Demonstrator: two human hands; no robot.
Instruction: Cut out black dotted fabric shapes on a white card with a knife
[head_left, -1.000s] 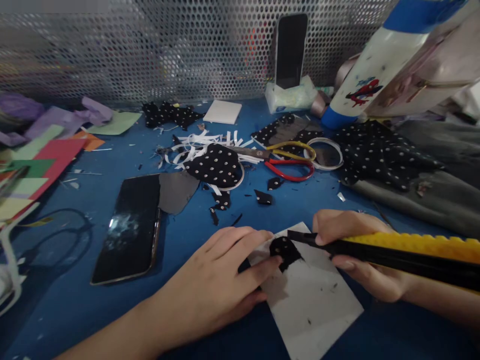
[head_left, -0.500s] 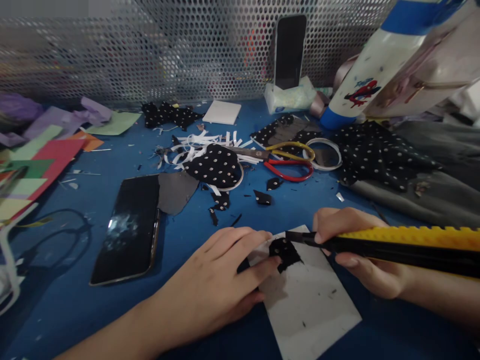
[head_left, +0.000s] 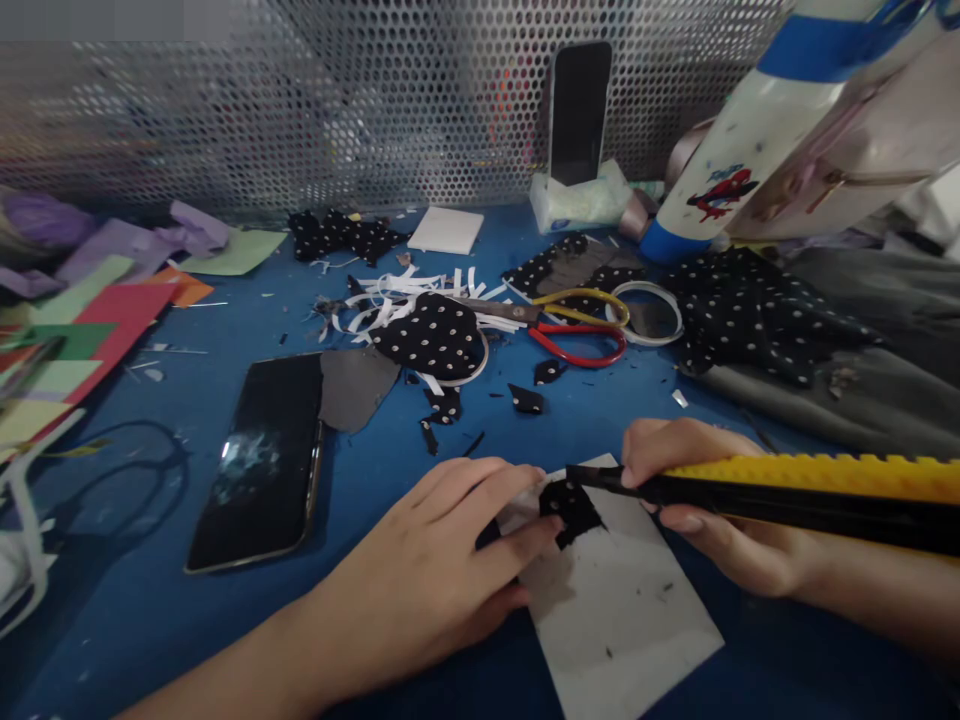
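Observation:
My right hand [head_left: 705,500] grips a utility knife [head_left: 810,510] with a yellow and black handle and a dark blade. The blade's tip rests at the upper edge of a small black dotted fabric scrap [head_left: 571,512]. Beneath the scrap lies a white card [head_left: 622,610], tilted on the blue table. My left hand [head_left: 450,560] lies on the card's left side with fingers stretched apart, the fingertips pressing on the scrap and card. Part of the scrap is hidden under a finger.
Scissors [head_left: 577,330] with red and yellow handles lie beyond my hands, beside a dotted fabric oval [head_left: 427,335] and white paper strips. A phone [head_left: 259,460] lies left. At the back are a standing phone [head_left: 581,110] and a bottle [head_left: 750,150], before a perforated metal panel [head_left: 337,110].
The knife's tip has shifted very slightly left along the scrap's upper edge. My left hand keeps its place on the card. The view has tilted a little.

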